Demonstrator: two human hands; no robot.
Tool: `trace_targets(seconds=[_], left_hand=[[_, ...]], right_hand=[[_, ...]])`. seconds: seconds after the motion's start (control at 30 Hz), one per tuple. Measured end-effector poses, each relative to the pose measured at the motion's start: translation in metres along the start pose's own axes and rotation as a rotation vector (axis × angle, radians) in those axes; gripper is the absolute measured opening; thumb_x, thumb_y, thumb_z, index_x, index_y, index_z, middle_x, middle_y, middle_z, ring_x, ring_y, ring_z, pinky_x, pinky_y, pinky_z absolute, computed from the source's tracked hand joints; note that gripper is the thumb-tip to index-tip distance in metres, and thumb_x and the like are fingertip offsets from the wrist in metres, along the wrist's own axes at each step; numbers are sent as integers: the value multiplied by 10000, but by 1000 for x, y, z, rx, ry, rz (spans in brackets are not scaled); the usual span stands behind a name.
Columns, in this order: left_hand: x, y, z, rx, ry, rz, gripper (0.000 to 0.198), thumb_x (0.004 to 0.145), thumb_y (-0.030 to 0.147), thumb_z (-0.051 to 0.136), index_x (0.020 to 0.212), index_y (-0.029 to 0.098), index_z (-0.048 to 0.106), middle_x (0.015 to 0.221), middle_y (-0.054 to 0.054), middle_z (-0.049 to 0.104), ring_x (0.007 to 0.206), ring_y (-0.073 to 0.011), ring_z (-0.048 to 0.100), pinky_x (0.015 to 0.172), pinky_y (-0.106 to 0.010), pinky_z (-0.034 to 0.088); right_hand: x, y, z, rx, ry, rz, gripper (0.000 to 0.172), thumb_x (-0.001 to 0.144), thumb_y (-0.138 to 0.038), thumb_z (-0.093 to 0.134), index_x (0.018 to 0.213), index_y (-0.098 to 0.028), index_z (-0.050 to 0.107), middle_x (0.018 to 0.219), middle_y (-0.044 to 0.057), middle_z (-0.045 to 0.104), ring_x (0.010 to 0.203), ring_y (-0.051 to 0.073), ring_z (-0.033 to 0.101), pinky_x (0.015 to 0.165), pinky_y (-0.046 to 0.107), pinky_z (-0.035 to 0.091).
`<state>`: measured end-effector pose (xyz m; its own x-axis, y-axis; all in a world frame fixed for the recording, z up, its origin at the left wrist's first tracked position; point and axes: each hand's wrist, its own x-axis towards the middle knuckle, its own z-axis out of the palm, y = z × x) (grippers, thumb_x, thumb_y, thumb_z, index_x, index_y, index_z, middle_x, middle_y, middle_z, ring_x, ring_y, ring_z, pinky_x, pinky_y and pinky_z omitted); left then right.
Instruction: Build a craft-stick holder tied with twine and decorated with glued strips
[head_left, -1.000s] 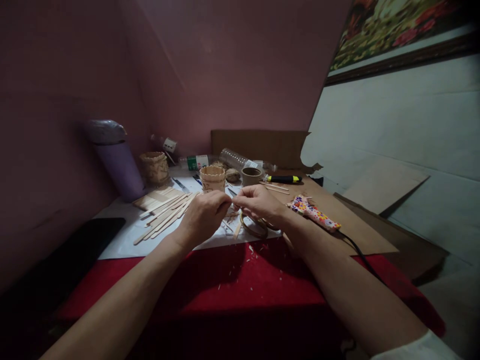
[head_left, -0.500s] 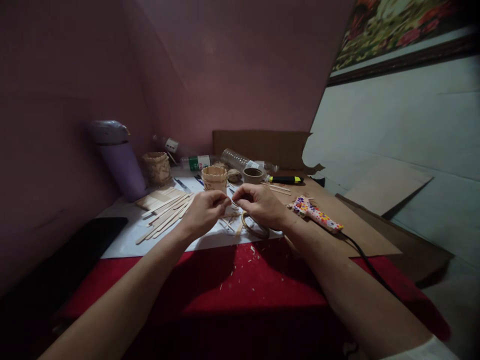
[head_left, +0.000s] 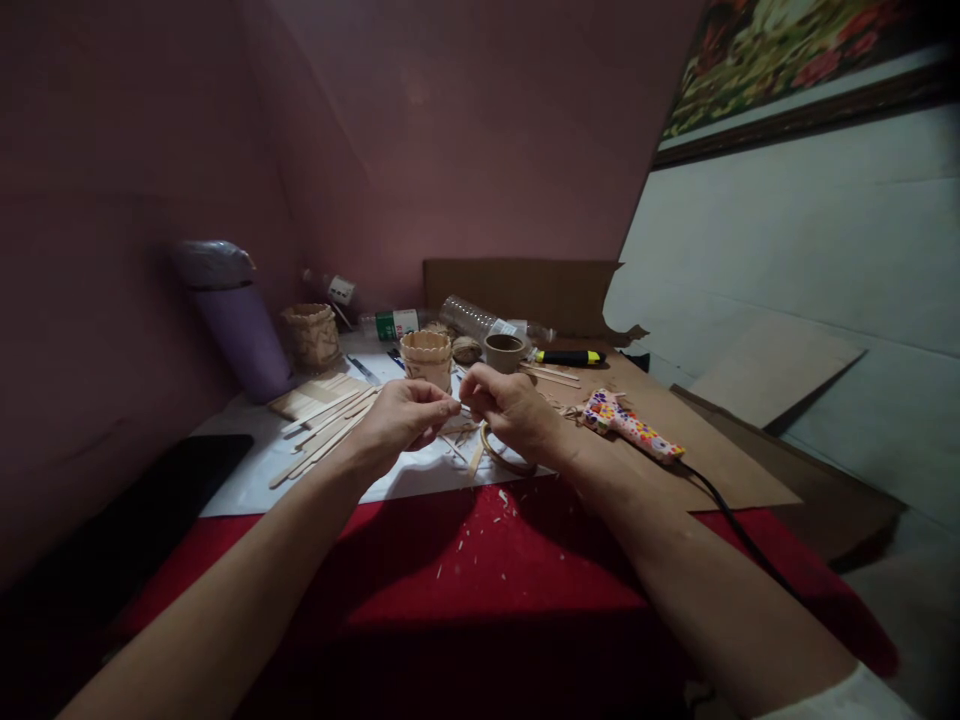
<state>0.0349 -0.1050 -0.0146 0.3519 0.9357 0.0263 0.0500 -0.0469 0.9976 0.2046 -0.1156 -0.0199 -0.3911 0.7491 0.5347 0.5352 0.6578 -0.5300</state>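
My left hand point(head_left: 405, 420) is closed, thumb and forefinger pinched on something too small to make out. Close beside it, my right hand point(head_left: 514, 410) has its fingers curled together; what they hold is hidden. Just behind the hands stands a small wooden cup with a scalloped rim point(head_left: 426, 358). Below the right hand lies a tape roll point(head_left: 499, 452), partly covered by it. Wood scraps point(head_left: 474, 462) are scattered under the fingers. To the left, several craft sticks point(head_left: 322, 445) lie fanned out on white paper point(head_left: 240, 475).
A glue gun with a floral pattern point(head_left: 630, 428) lies on cardboard point(head_left: 720, 475) at the right, its cord trailing forward. Behind are a utility knife point(head_left: 570, 357), a wide tape roll point(head_left: 504, 352), plastic bottles point(head_left: 472, 317) and a second wooden cup point(head_left: 311, 335). A purple tumbler point(head_left: 244, 335) stands left.
The right hand has rolled inward, its fingers curling more and showing the back of the hand. The left hand has shifted slightly left and still pinches. The objects on the table stay put.
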Motion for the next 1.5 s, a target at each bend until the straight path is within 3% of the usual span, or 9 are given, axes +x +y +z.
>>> trace_targets(seconds=[0.4,0.63,0.97,1.03,1.13,1.27,1.4,1.5], left_hand=[[0,-5,-3,-66,-138,-22,242,697,337,692,704,100,646,440,26,466,346,-32,311,361,-185,140],[1,-2,-2,-61,-62,-50,165,637,249,718,629,109,632,380,49,415,321,-27,279,354,-187,119],[1,-3,4,107,17,-27,136,687,218,660,607,121,609,356,61,407,298,-40,301,344,-190,169],[2,-6,5,260,53,55,136,715,208,620,606,128,615,365,56,426,311,-52,323,356,-200,204],[5,-11,2,640,161,349,119,721,171,601,615,139,645,452,22,527,414,-77,415,431,-212,278],[6,-16,-1,999,255,677,140,754,127,565,660,145,667,553,-7,602,493,-95,458,503,-228,316],[5,-18,-2,1048,221,822,145,805,139,533,724,147,653,640,-30,649,566,-120,539,560,-231,377],[4,-18,-3,1054,188,879,153,837,164,510,762,146,642,690,-43,666,609,-132,570,594,-241,402]], right_hand=[[1,2,-2,-36,15,-15,134,785,-48,490,783,-180,513,584,-49,493,523,83,408,552,217,303],[0,3,0,-30,-20,4,125,802,-72,489,787,-194,513,589,-48,489,542,93,410,560,219,301],[-3,-1,1,-528,0,-86,106,861,-153,487,862,-180,590,791,55,634,648,147,505,583,271,277],[-4,-6,0,-580,12,-91,110,861,-166,492,855,-175,602,844,68,635,654,149,509,573,278,269],[-4,-12,0,-519,74,-68,69,836,-193,539,823,-182,606,843,58,646,681,154,528,582,277,282],[0,-14,-1,-149,118,192,139,840,-248,543,722,-177,566,612,25,624,571,130,523,550,252,323],[4,-16,-4,411,-98,524,196,910,-251,385,812,-180,540,384,-45,512,310,79,321,375,202,238],[4,-16,-7,554,-200,567,157,864,-201,434,770,-168,556,362,-64,494,267,51,235,321,182,158]])
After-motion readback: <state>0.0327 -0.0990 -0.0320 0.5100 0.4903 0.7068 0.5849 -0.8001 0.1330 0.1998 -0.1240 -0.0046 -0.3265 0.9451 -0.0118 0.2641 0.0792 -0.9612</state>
